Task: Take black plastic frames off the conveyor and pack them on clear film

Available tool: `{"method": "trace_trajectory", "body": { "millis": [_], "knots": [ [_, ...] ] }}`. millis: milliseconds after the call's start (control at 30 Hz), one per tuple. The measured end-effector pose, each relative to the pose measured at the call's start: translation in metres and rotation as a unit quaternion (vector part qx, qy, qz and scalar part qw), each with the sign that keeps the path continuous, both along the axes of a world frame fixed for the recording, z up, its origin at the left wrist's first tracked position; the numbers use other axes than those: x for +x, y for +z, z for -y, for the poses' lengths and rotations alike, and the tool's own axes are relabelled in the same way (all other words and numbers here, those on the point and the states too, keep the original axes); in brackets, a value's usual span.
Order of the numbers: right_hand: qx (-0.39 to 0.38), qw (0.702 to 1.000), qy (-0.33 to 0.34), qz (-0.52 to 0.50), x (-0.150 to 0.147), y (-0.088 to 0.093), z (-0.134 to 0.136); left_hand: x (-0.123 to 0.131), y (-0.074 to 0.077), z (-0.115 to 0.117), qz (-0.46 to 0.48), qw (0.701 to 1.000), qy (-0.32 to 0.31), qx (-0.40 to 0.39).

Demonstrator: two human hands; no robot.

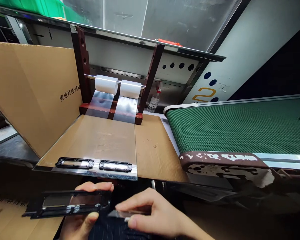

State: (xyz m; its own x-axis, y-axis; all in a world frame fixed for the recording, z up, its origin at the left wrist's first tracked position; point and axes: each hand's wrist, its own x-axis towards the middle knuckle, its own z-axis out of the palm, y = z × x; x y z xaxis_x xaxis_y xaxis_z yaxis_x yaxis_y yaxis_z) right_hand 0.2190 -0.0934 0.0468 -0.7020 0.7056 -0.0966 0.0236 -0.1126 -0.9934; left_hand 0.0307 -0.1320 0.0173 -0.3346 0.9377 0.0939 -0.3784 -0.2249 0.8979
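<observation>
My left hand [83, 213] grips a long black plastic frame [72, 203] with a see-through window in its middle, the fingers behind it and the thumb at its lower edge. The frame is held out level below the table's edge. Close to its right end, my right hand [155, 213] is closed in a pinch around a knife blade [116, 214], whose grey pointed tip faces the frame. Two similar black frames, one at left [75, 163] and one at right [115, 165], lie on strips of clear film at the front of a glass plate [107, 140].
Two film rolls [106, 84] hang on a rod between dark red posts behind the plate. An upright cardboard sheet [35, 96] stands at left. Flat cardboard [155, 150] lies beside the plate. A green conveyor belt [235, 130] runs at right; a clear bottle [153, 101] stands behind.
</observation>
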Motion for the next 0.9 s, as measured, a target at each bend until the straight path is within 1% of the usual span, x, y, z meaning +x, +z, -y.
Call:
{"method": "trace_trajectory", "body": {
  "millis": [67,133,167,200,233,267,300,333,367,400,433,500,567,633,667,733,767,800,833,867,900],
  "knots": [
    [-0.048,0.999,0.015,-0.020,0.000,-0.002,-0.003,-0.004,-0.010,-0.005,-0.024,1.000,0.004,0.005],
    [-0.048,0.999,0.012,0.000,0.005,-0.004,-0.010,-0.012,-0.022,-0.011,-0.064,0.998,-0.007,0.006],
    [-0.025,0.999,-0.011,0.026,0.009,-0.005,-0.016,-0.017,-0.028,-0.013,-0.086,0.996,-0.015,0.008],
    [0.013,0.997,-0.050,0.063,0.014,-0.006,-0.024,-0.022,-0.034,-0.016,-0.105,0.994,-0.019,0.010],
    [0.071,0.986,-0.105,0.112,0.020,-0.008,-0.033,-0.026,-0.038,-0.018,-0.122,0.992,-0.021,0.012],
    [0.140,0.962,-0.166,0.166,0.027,-0.011,-0.042,-0.031,-0.042,-0.020,-0.136,0.990,-0.023,0.016],
    [0.207,0.928,-0.222,0.215,0.035,-0.015,-0.053,-0.035,-0.045,-0.022,-0.153,0.988,-0.028,0.022],
    [0.264,0.891,-0.266,0.256,0.042,-0.019,-0.064,-0.039,-0.048,-0.023,-0.172,0.984,-0.038,0.032],
    [0.305,0.859,-0.296,0.285,0.049,-0.024,-0.074,-0.043,-0.050,-0.025,-0.197,0.978,-0.049,0.043],
    [0.331,0.838,-0.312,0.302,0.056,-0.029,-0.084,-0.046,-0.053,-0.027,-0.226,0.971,-0.060,0.053],
    [0.347,0.827,-0.319,0.308,0.062,-0.033,-0.092,-0.049,-0.056,-0.028,-0.261,0.961,-0.074,0.059],
    [0.372,0.813,-0.322,0.312,0.070,-0.039,-0.101,-0.055,-0.061,-0.031,-0.338,0.934,-0.095,0.067],
    [0.398,0.806,-0.310,0.311,0.070,-0.041,-0.097,-0.061,-0.063,-0.035,-0.426,0.894,-0.114,0.078],
    [0.414,0.809,-0.282,0.306,0.061,-0.046,-0.081,-0.069,-0.062,-0.039,-0.498,0.854,-0.126,0.088],
    [0.420,0.817,-0.254,0.303,0.053,-0.050,-0.070,-0.074,-0.060,-0.042,-0.528,0.836,-0.122,0.090],
    [0.430,0.834,-0.179,0.294,0.030,-0.066,-0.045,-0.086,-0.056,-0.046,-0.584,0.800,-0.100,0.099],
    [0.442,0.845,-0.101,0.284,0.016,-0.078,-0.035,-0.093,-0.053,-0.047,-0.609,0.781,-0.086,0.110],
    [0.450,0.847,-0.041,0.279,0.000,-0.090,-0.026,-0.101,-0.051,-0.046,-0.630,0.764,-0.072,0.119],
    [0.456,0.843,-0.012,0.284,-0.016,-0.102,-0.021,-0.110,-0.049,-0.044,-0.645,0.751,-0.068,0.120],
    [0.454,0.840,0.007,0.298,-0.032,-0.112,-0.018,-0.120,-0.048,-0.040,-0.654,0.744,-0.077,0.110],
    [0.439,0.840,0.014,0.320,-0.047,-0.121,-0.018,-0.131,-0.048,-0.033,-0.658,0.741,-0.105,0.090]
  ]
}}
